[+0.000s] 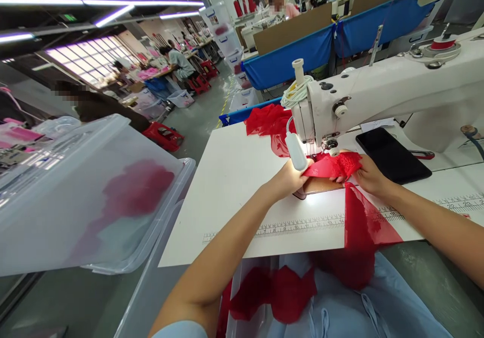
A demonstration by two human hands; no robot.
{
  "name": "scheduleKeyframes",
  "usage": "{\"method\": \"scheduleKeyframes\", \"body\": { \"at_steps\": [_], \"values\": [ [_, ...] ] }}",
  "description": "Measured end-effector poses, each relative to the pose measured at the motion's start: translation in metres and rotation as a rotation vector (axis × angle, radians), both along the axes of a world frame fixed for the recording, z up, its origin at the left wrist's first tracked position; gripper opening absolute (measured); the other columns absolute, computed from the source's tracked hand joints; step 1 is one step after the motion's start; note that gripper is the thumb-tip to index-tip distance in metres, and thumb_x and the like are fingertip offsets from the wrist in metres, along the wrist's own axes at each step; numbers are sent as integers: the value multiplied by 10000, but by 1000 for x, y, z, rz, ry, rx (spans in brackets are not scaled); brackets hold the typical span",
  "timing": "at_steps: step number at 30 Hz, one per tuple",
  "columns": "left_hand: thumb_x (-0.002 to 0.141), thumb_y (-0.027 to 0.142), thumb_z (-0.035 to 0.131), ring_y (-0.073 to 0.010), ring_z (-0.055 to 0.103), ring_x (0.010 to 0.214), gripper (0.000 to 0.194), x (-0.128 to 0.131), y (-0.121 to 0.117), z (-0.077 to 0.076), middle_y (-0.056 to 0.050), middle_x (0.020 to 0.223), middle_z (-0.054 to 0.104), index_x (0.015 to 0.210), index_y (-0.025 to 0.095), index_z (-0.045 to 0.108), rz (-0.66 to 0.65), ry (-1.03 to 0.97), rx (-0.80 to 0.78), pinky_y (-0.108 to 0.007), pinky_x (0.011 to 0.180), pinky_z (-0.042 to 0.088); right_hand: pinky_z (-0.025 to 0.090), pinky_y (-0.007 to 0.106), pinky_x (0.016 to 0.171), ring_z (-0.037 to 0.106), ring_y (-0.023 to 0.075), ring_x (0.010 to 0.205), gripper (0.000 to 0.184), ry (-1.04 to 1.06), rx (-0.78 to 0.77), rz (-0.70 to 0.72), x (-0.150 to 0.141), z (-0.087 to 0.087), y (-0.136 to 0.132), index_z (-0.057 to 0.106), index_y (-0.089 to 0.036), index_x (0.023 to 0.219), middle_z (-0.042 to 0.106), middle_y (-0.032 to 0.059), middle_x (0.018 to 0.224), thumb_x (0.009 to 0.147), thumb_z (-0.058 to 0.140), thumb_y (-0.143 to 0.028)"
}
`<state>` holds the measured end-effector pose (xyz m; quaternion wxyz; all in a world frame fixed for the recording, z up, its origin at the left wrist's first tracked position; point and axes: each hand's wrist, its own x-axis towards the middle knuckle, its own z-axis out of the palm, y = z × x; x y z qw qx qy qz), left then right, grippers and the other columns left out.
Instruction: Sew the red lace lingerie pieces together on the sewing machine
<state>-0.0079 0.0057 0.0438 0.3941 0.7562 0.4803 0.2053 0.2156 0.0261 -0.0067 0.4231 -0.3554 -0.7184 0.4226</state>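
Observation:
A piece of red lace fabric (333,167) is stretched between my two hands at the needle area of a white sewing machine (363,96). My left hand (291,177) grips its left end, partly hidden behind the small lit lamp (295,151). On the other side my right hand (365,174) is closed on the lace part, its fingers partly under the cloth. Sheer red fabric (361,222) hangs from near my right hand over the table's front edge into my lap. More red fabric (270,121) lies bunched behind the needle.
A black phone (393,155) lies on the white table (223,191) right of my right hand. Printed rulers run along the front edge. Translucent plastic bins (75,202) stand at the left. Red pieces (276,292) rest below the table. Other people work farther back.

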Motion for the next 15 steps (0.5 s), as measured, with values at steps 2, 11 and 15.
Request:
{"method": "scheduleKeyframes", "body": {
  "at_steps": [2,11,15],
  "values": [
    [804,79,395,-123,592,501,192,0,-2,4,56,527,487,695,229,343,-61,-15,-53,-225,518,457,591,360,680,706,228,726,304,-19,157,-42,1,4,-1,612,-226,719,710,59,748,867,584,-491],
    [850,75,371,-134,547,565,201,-1,4,5,54,517,464,727,232,356,-34,-28,-33,-251,610,437,579,322,546,692,205,611,425,40,65,-60,5,0,-2,673,-213,1104,728,63,808,919,527,-567],
    [827,45,398,-126,489,638,225,0,12,1,28,624,493,690,221,373,-38,-18,26,-252,654,427,614,344,615,726,254,792,678,152,47,-77,4,2,1,702,-220,1017,717,110,1025,748,564,-827]
  ]
}}
